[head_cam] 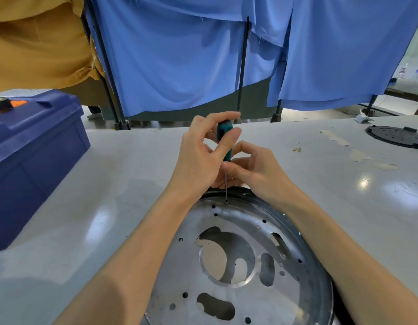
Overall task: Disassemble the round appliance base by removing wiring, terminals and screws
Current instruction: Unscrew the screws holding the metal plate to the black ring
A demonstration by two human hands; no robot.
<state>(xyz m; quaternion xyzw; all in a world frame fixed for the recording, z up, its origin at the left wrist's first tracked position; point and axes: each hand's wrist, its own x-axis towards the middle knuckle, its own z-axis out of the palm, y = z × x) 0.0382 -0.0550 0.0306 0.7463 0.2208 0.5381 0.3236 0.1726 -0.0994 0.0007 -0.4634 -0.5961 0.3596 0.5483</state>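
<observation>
- Base plate (285,289): bare sheet metal, brushed silver, dull sheen, light scuffs.
- Rim (241,192) round it: black, looks like plastic, semi-gloss.
- Screwdriver (227,156) I'm holding: smooth, slightly glossy teal plastic handle, plain dark steel shank.
- Table (109,184): pale, smooth, glossy, mirrors the lights; matt tape-residue patches (358,156) on my right.
- Toolbox (39,141): blue moulded plastic, satin.
- Disc (395,137) far right: black, matt, plastic by the look.
- Curtains (180,55): thin blue cloth, creased; mustard cloth (39,43) beside them.
</observation>
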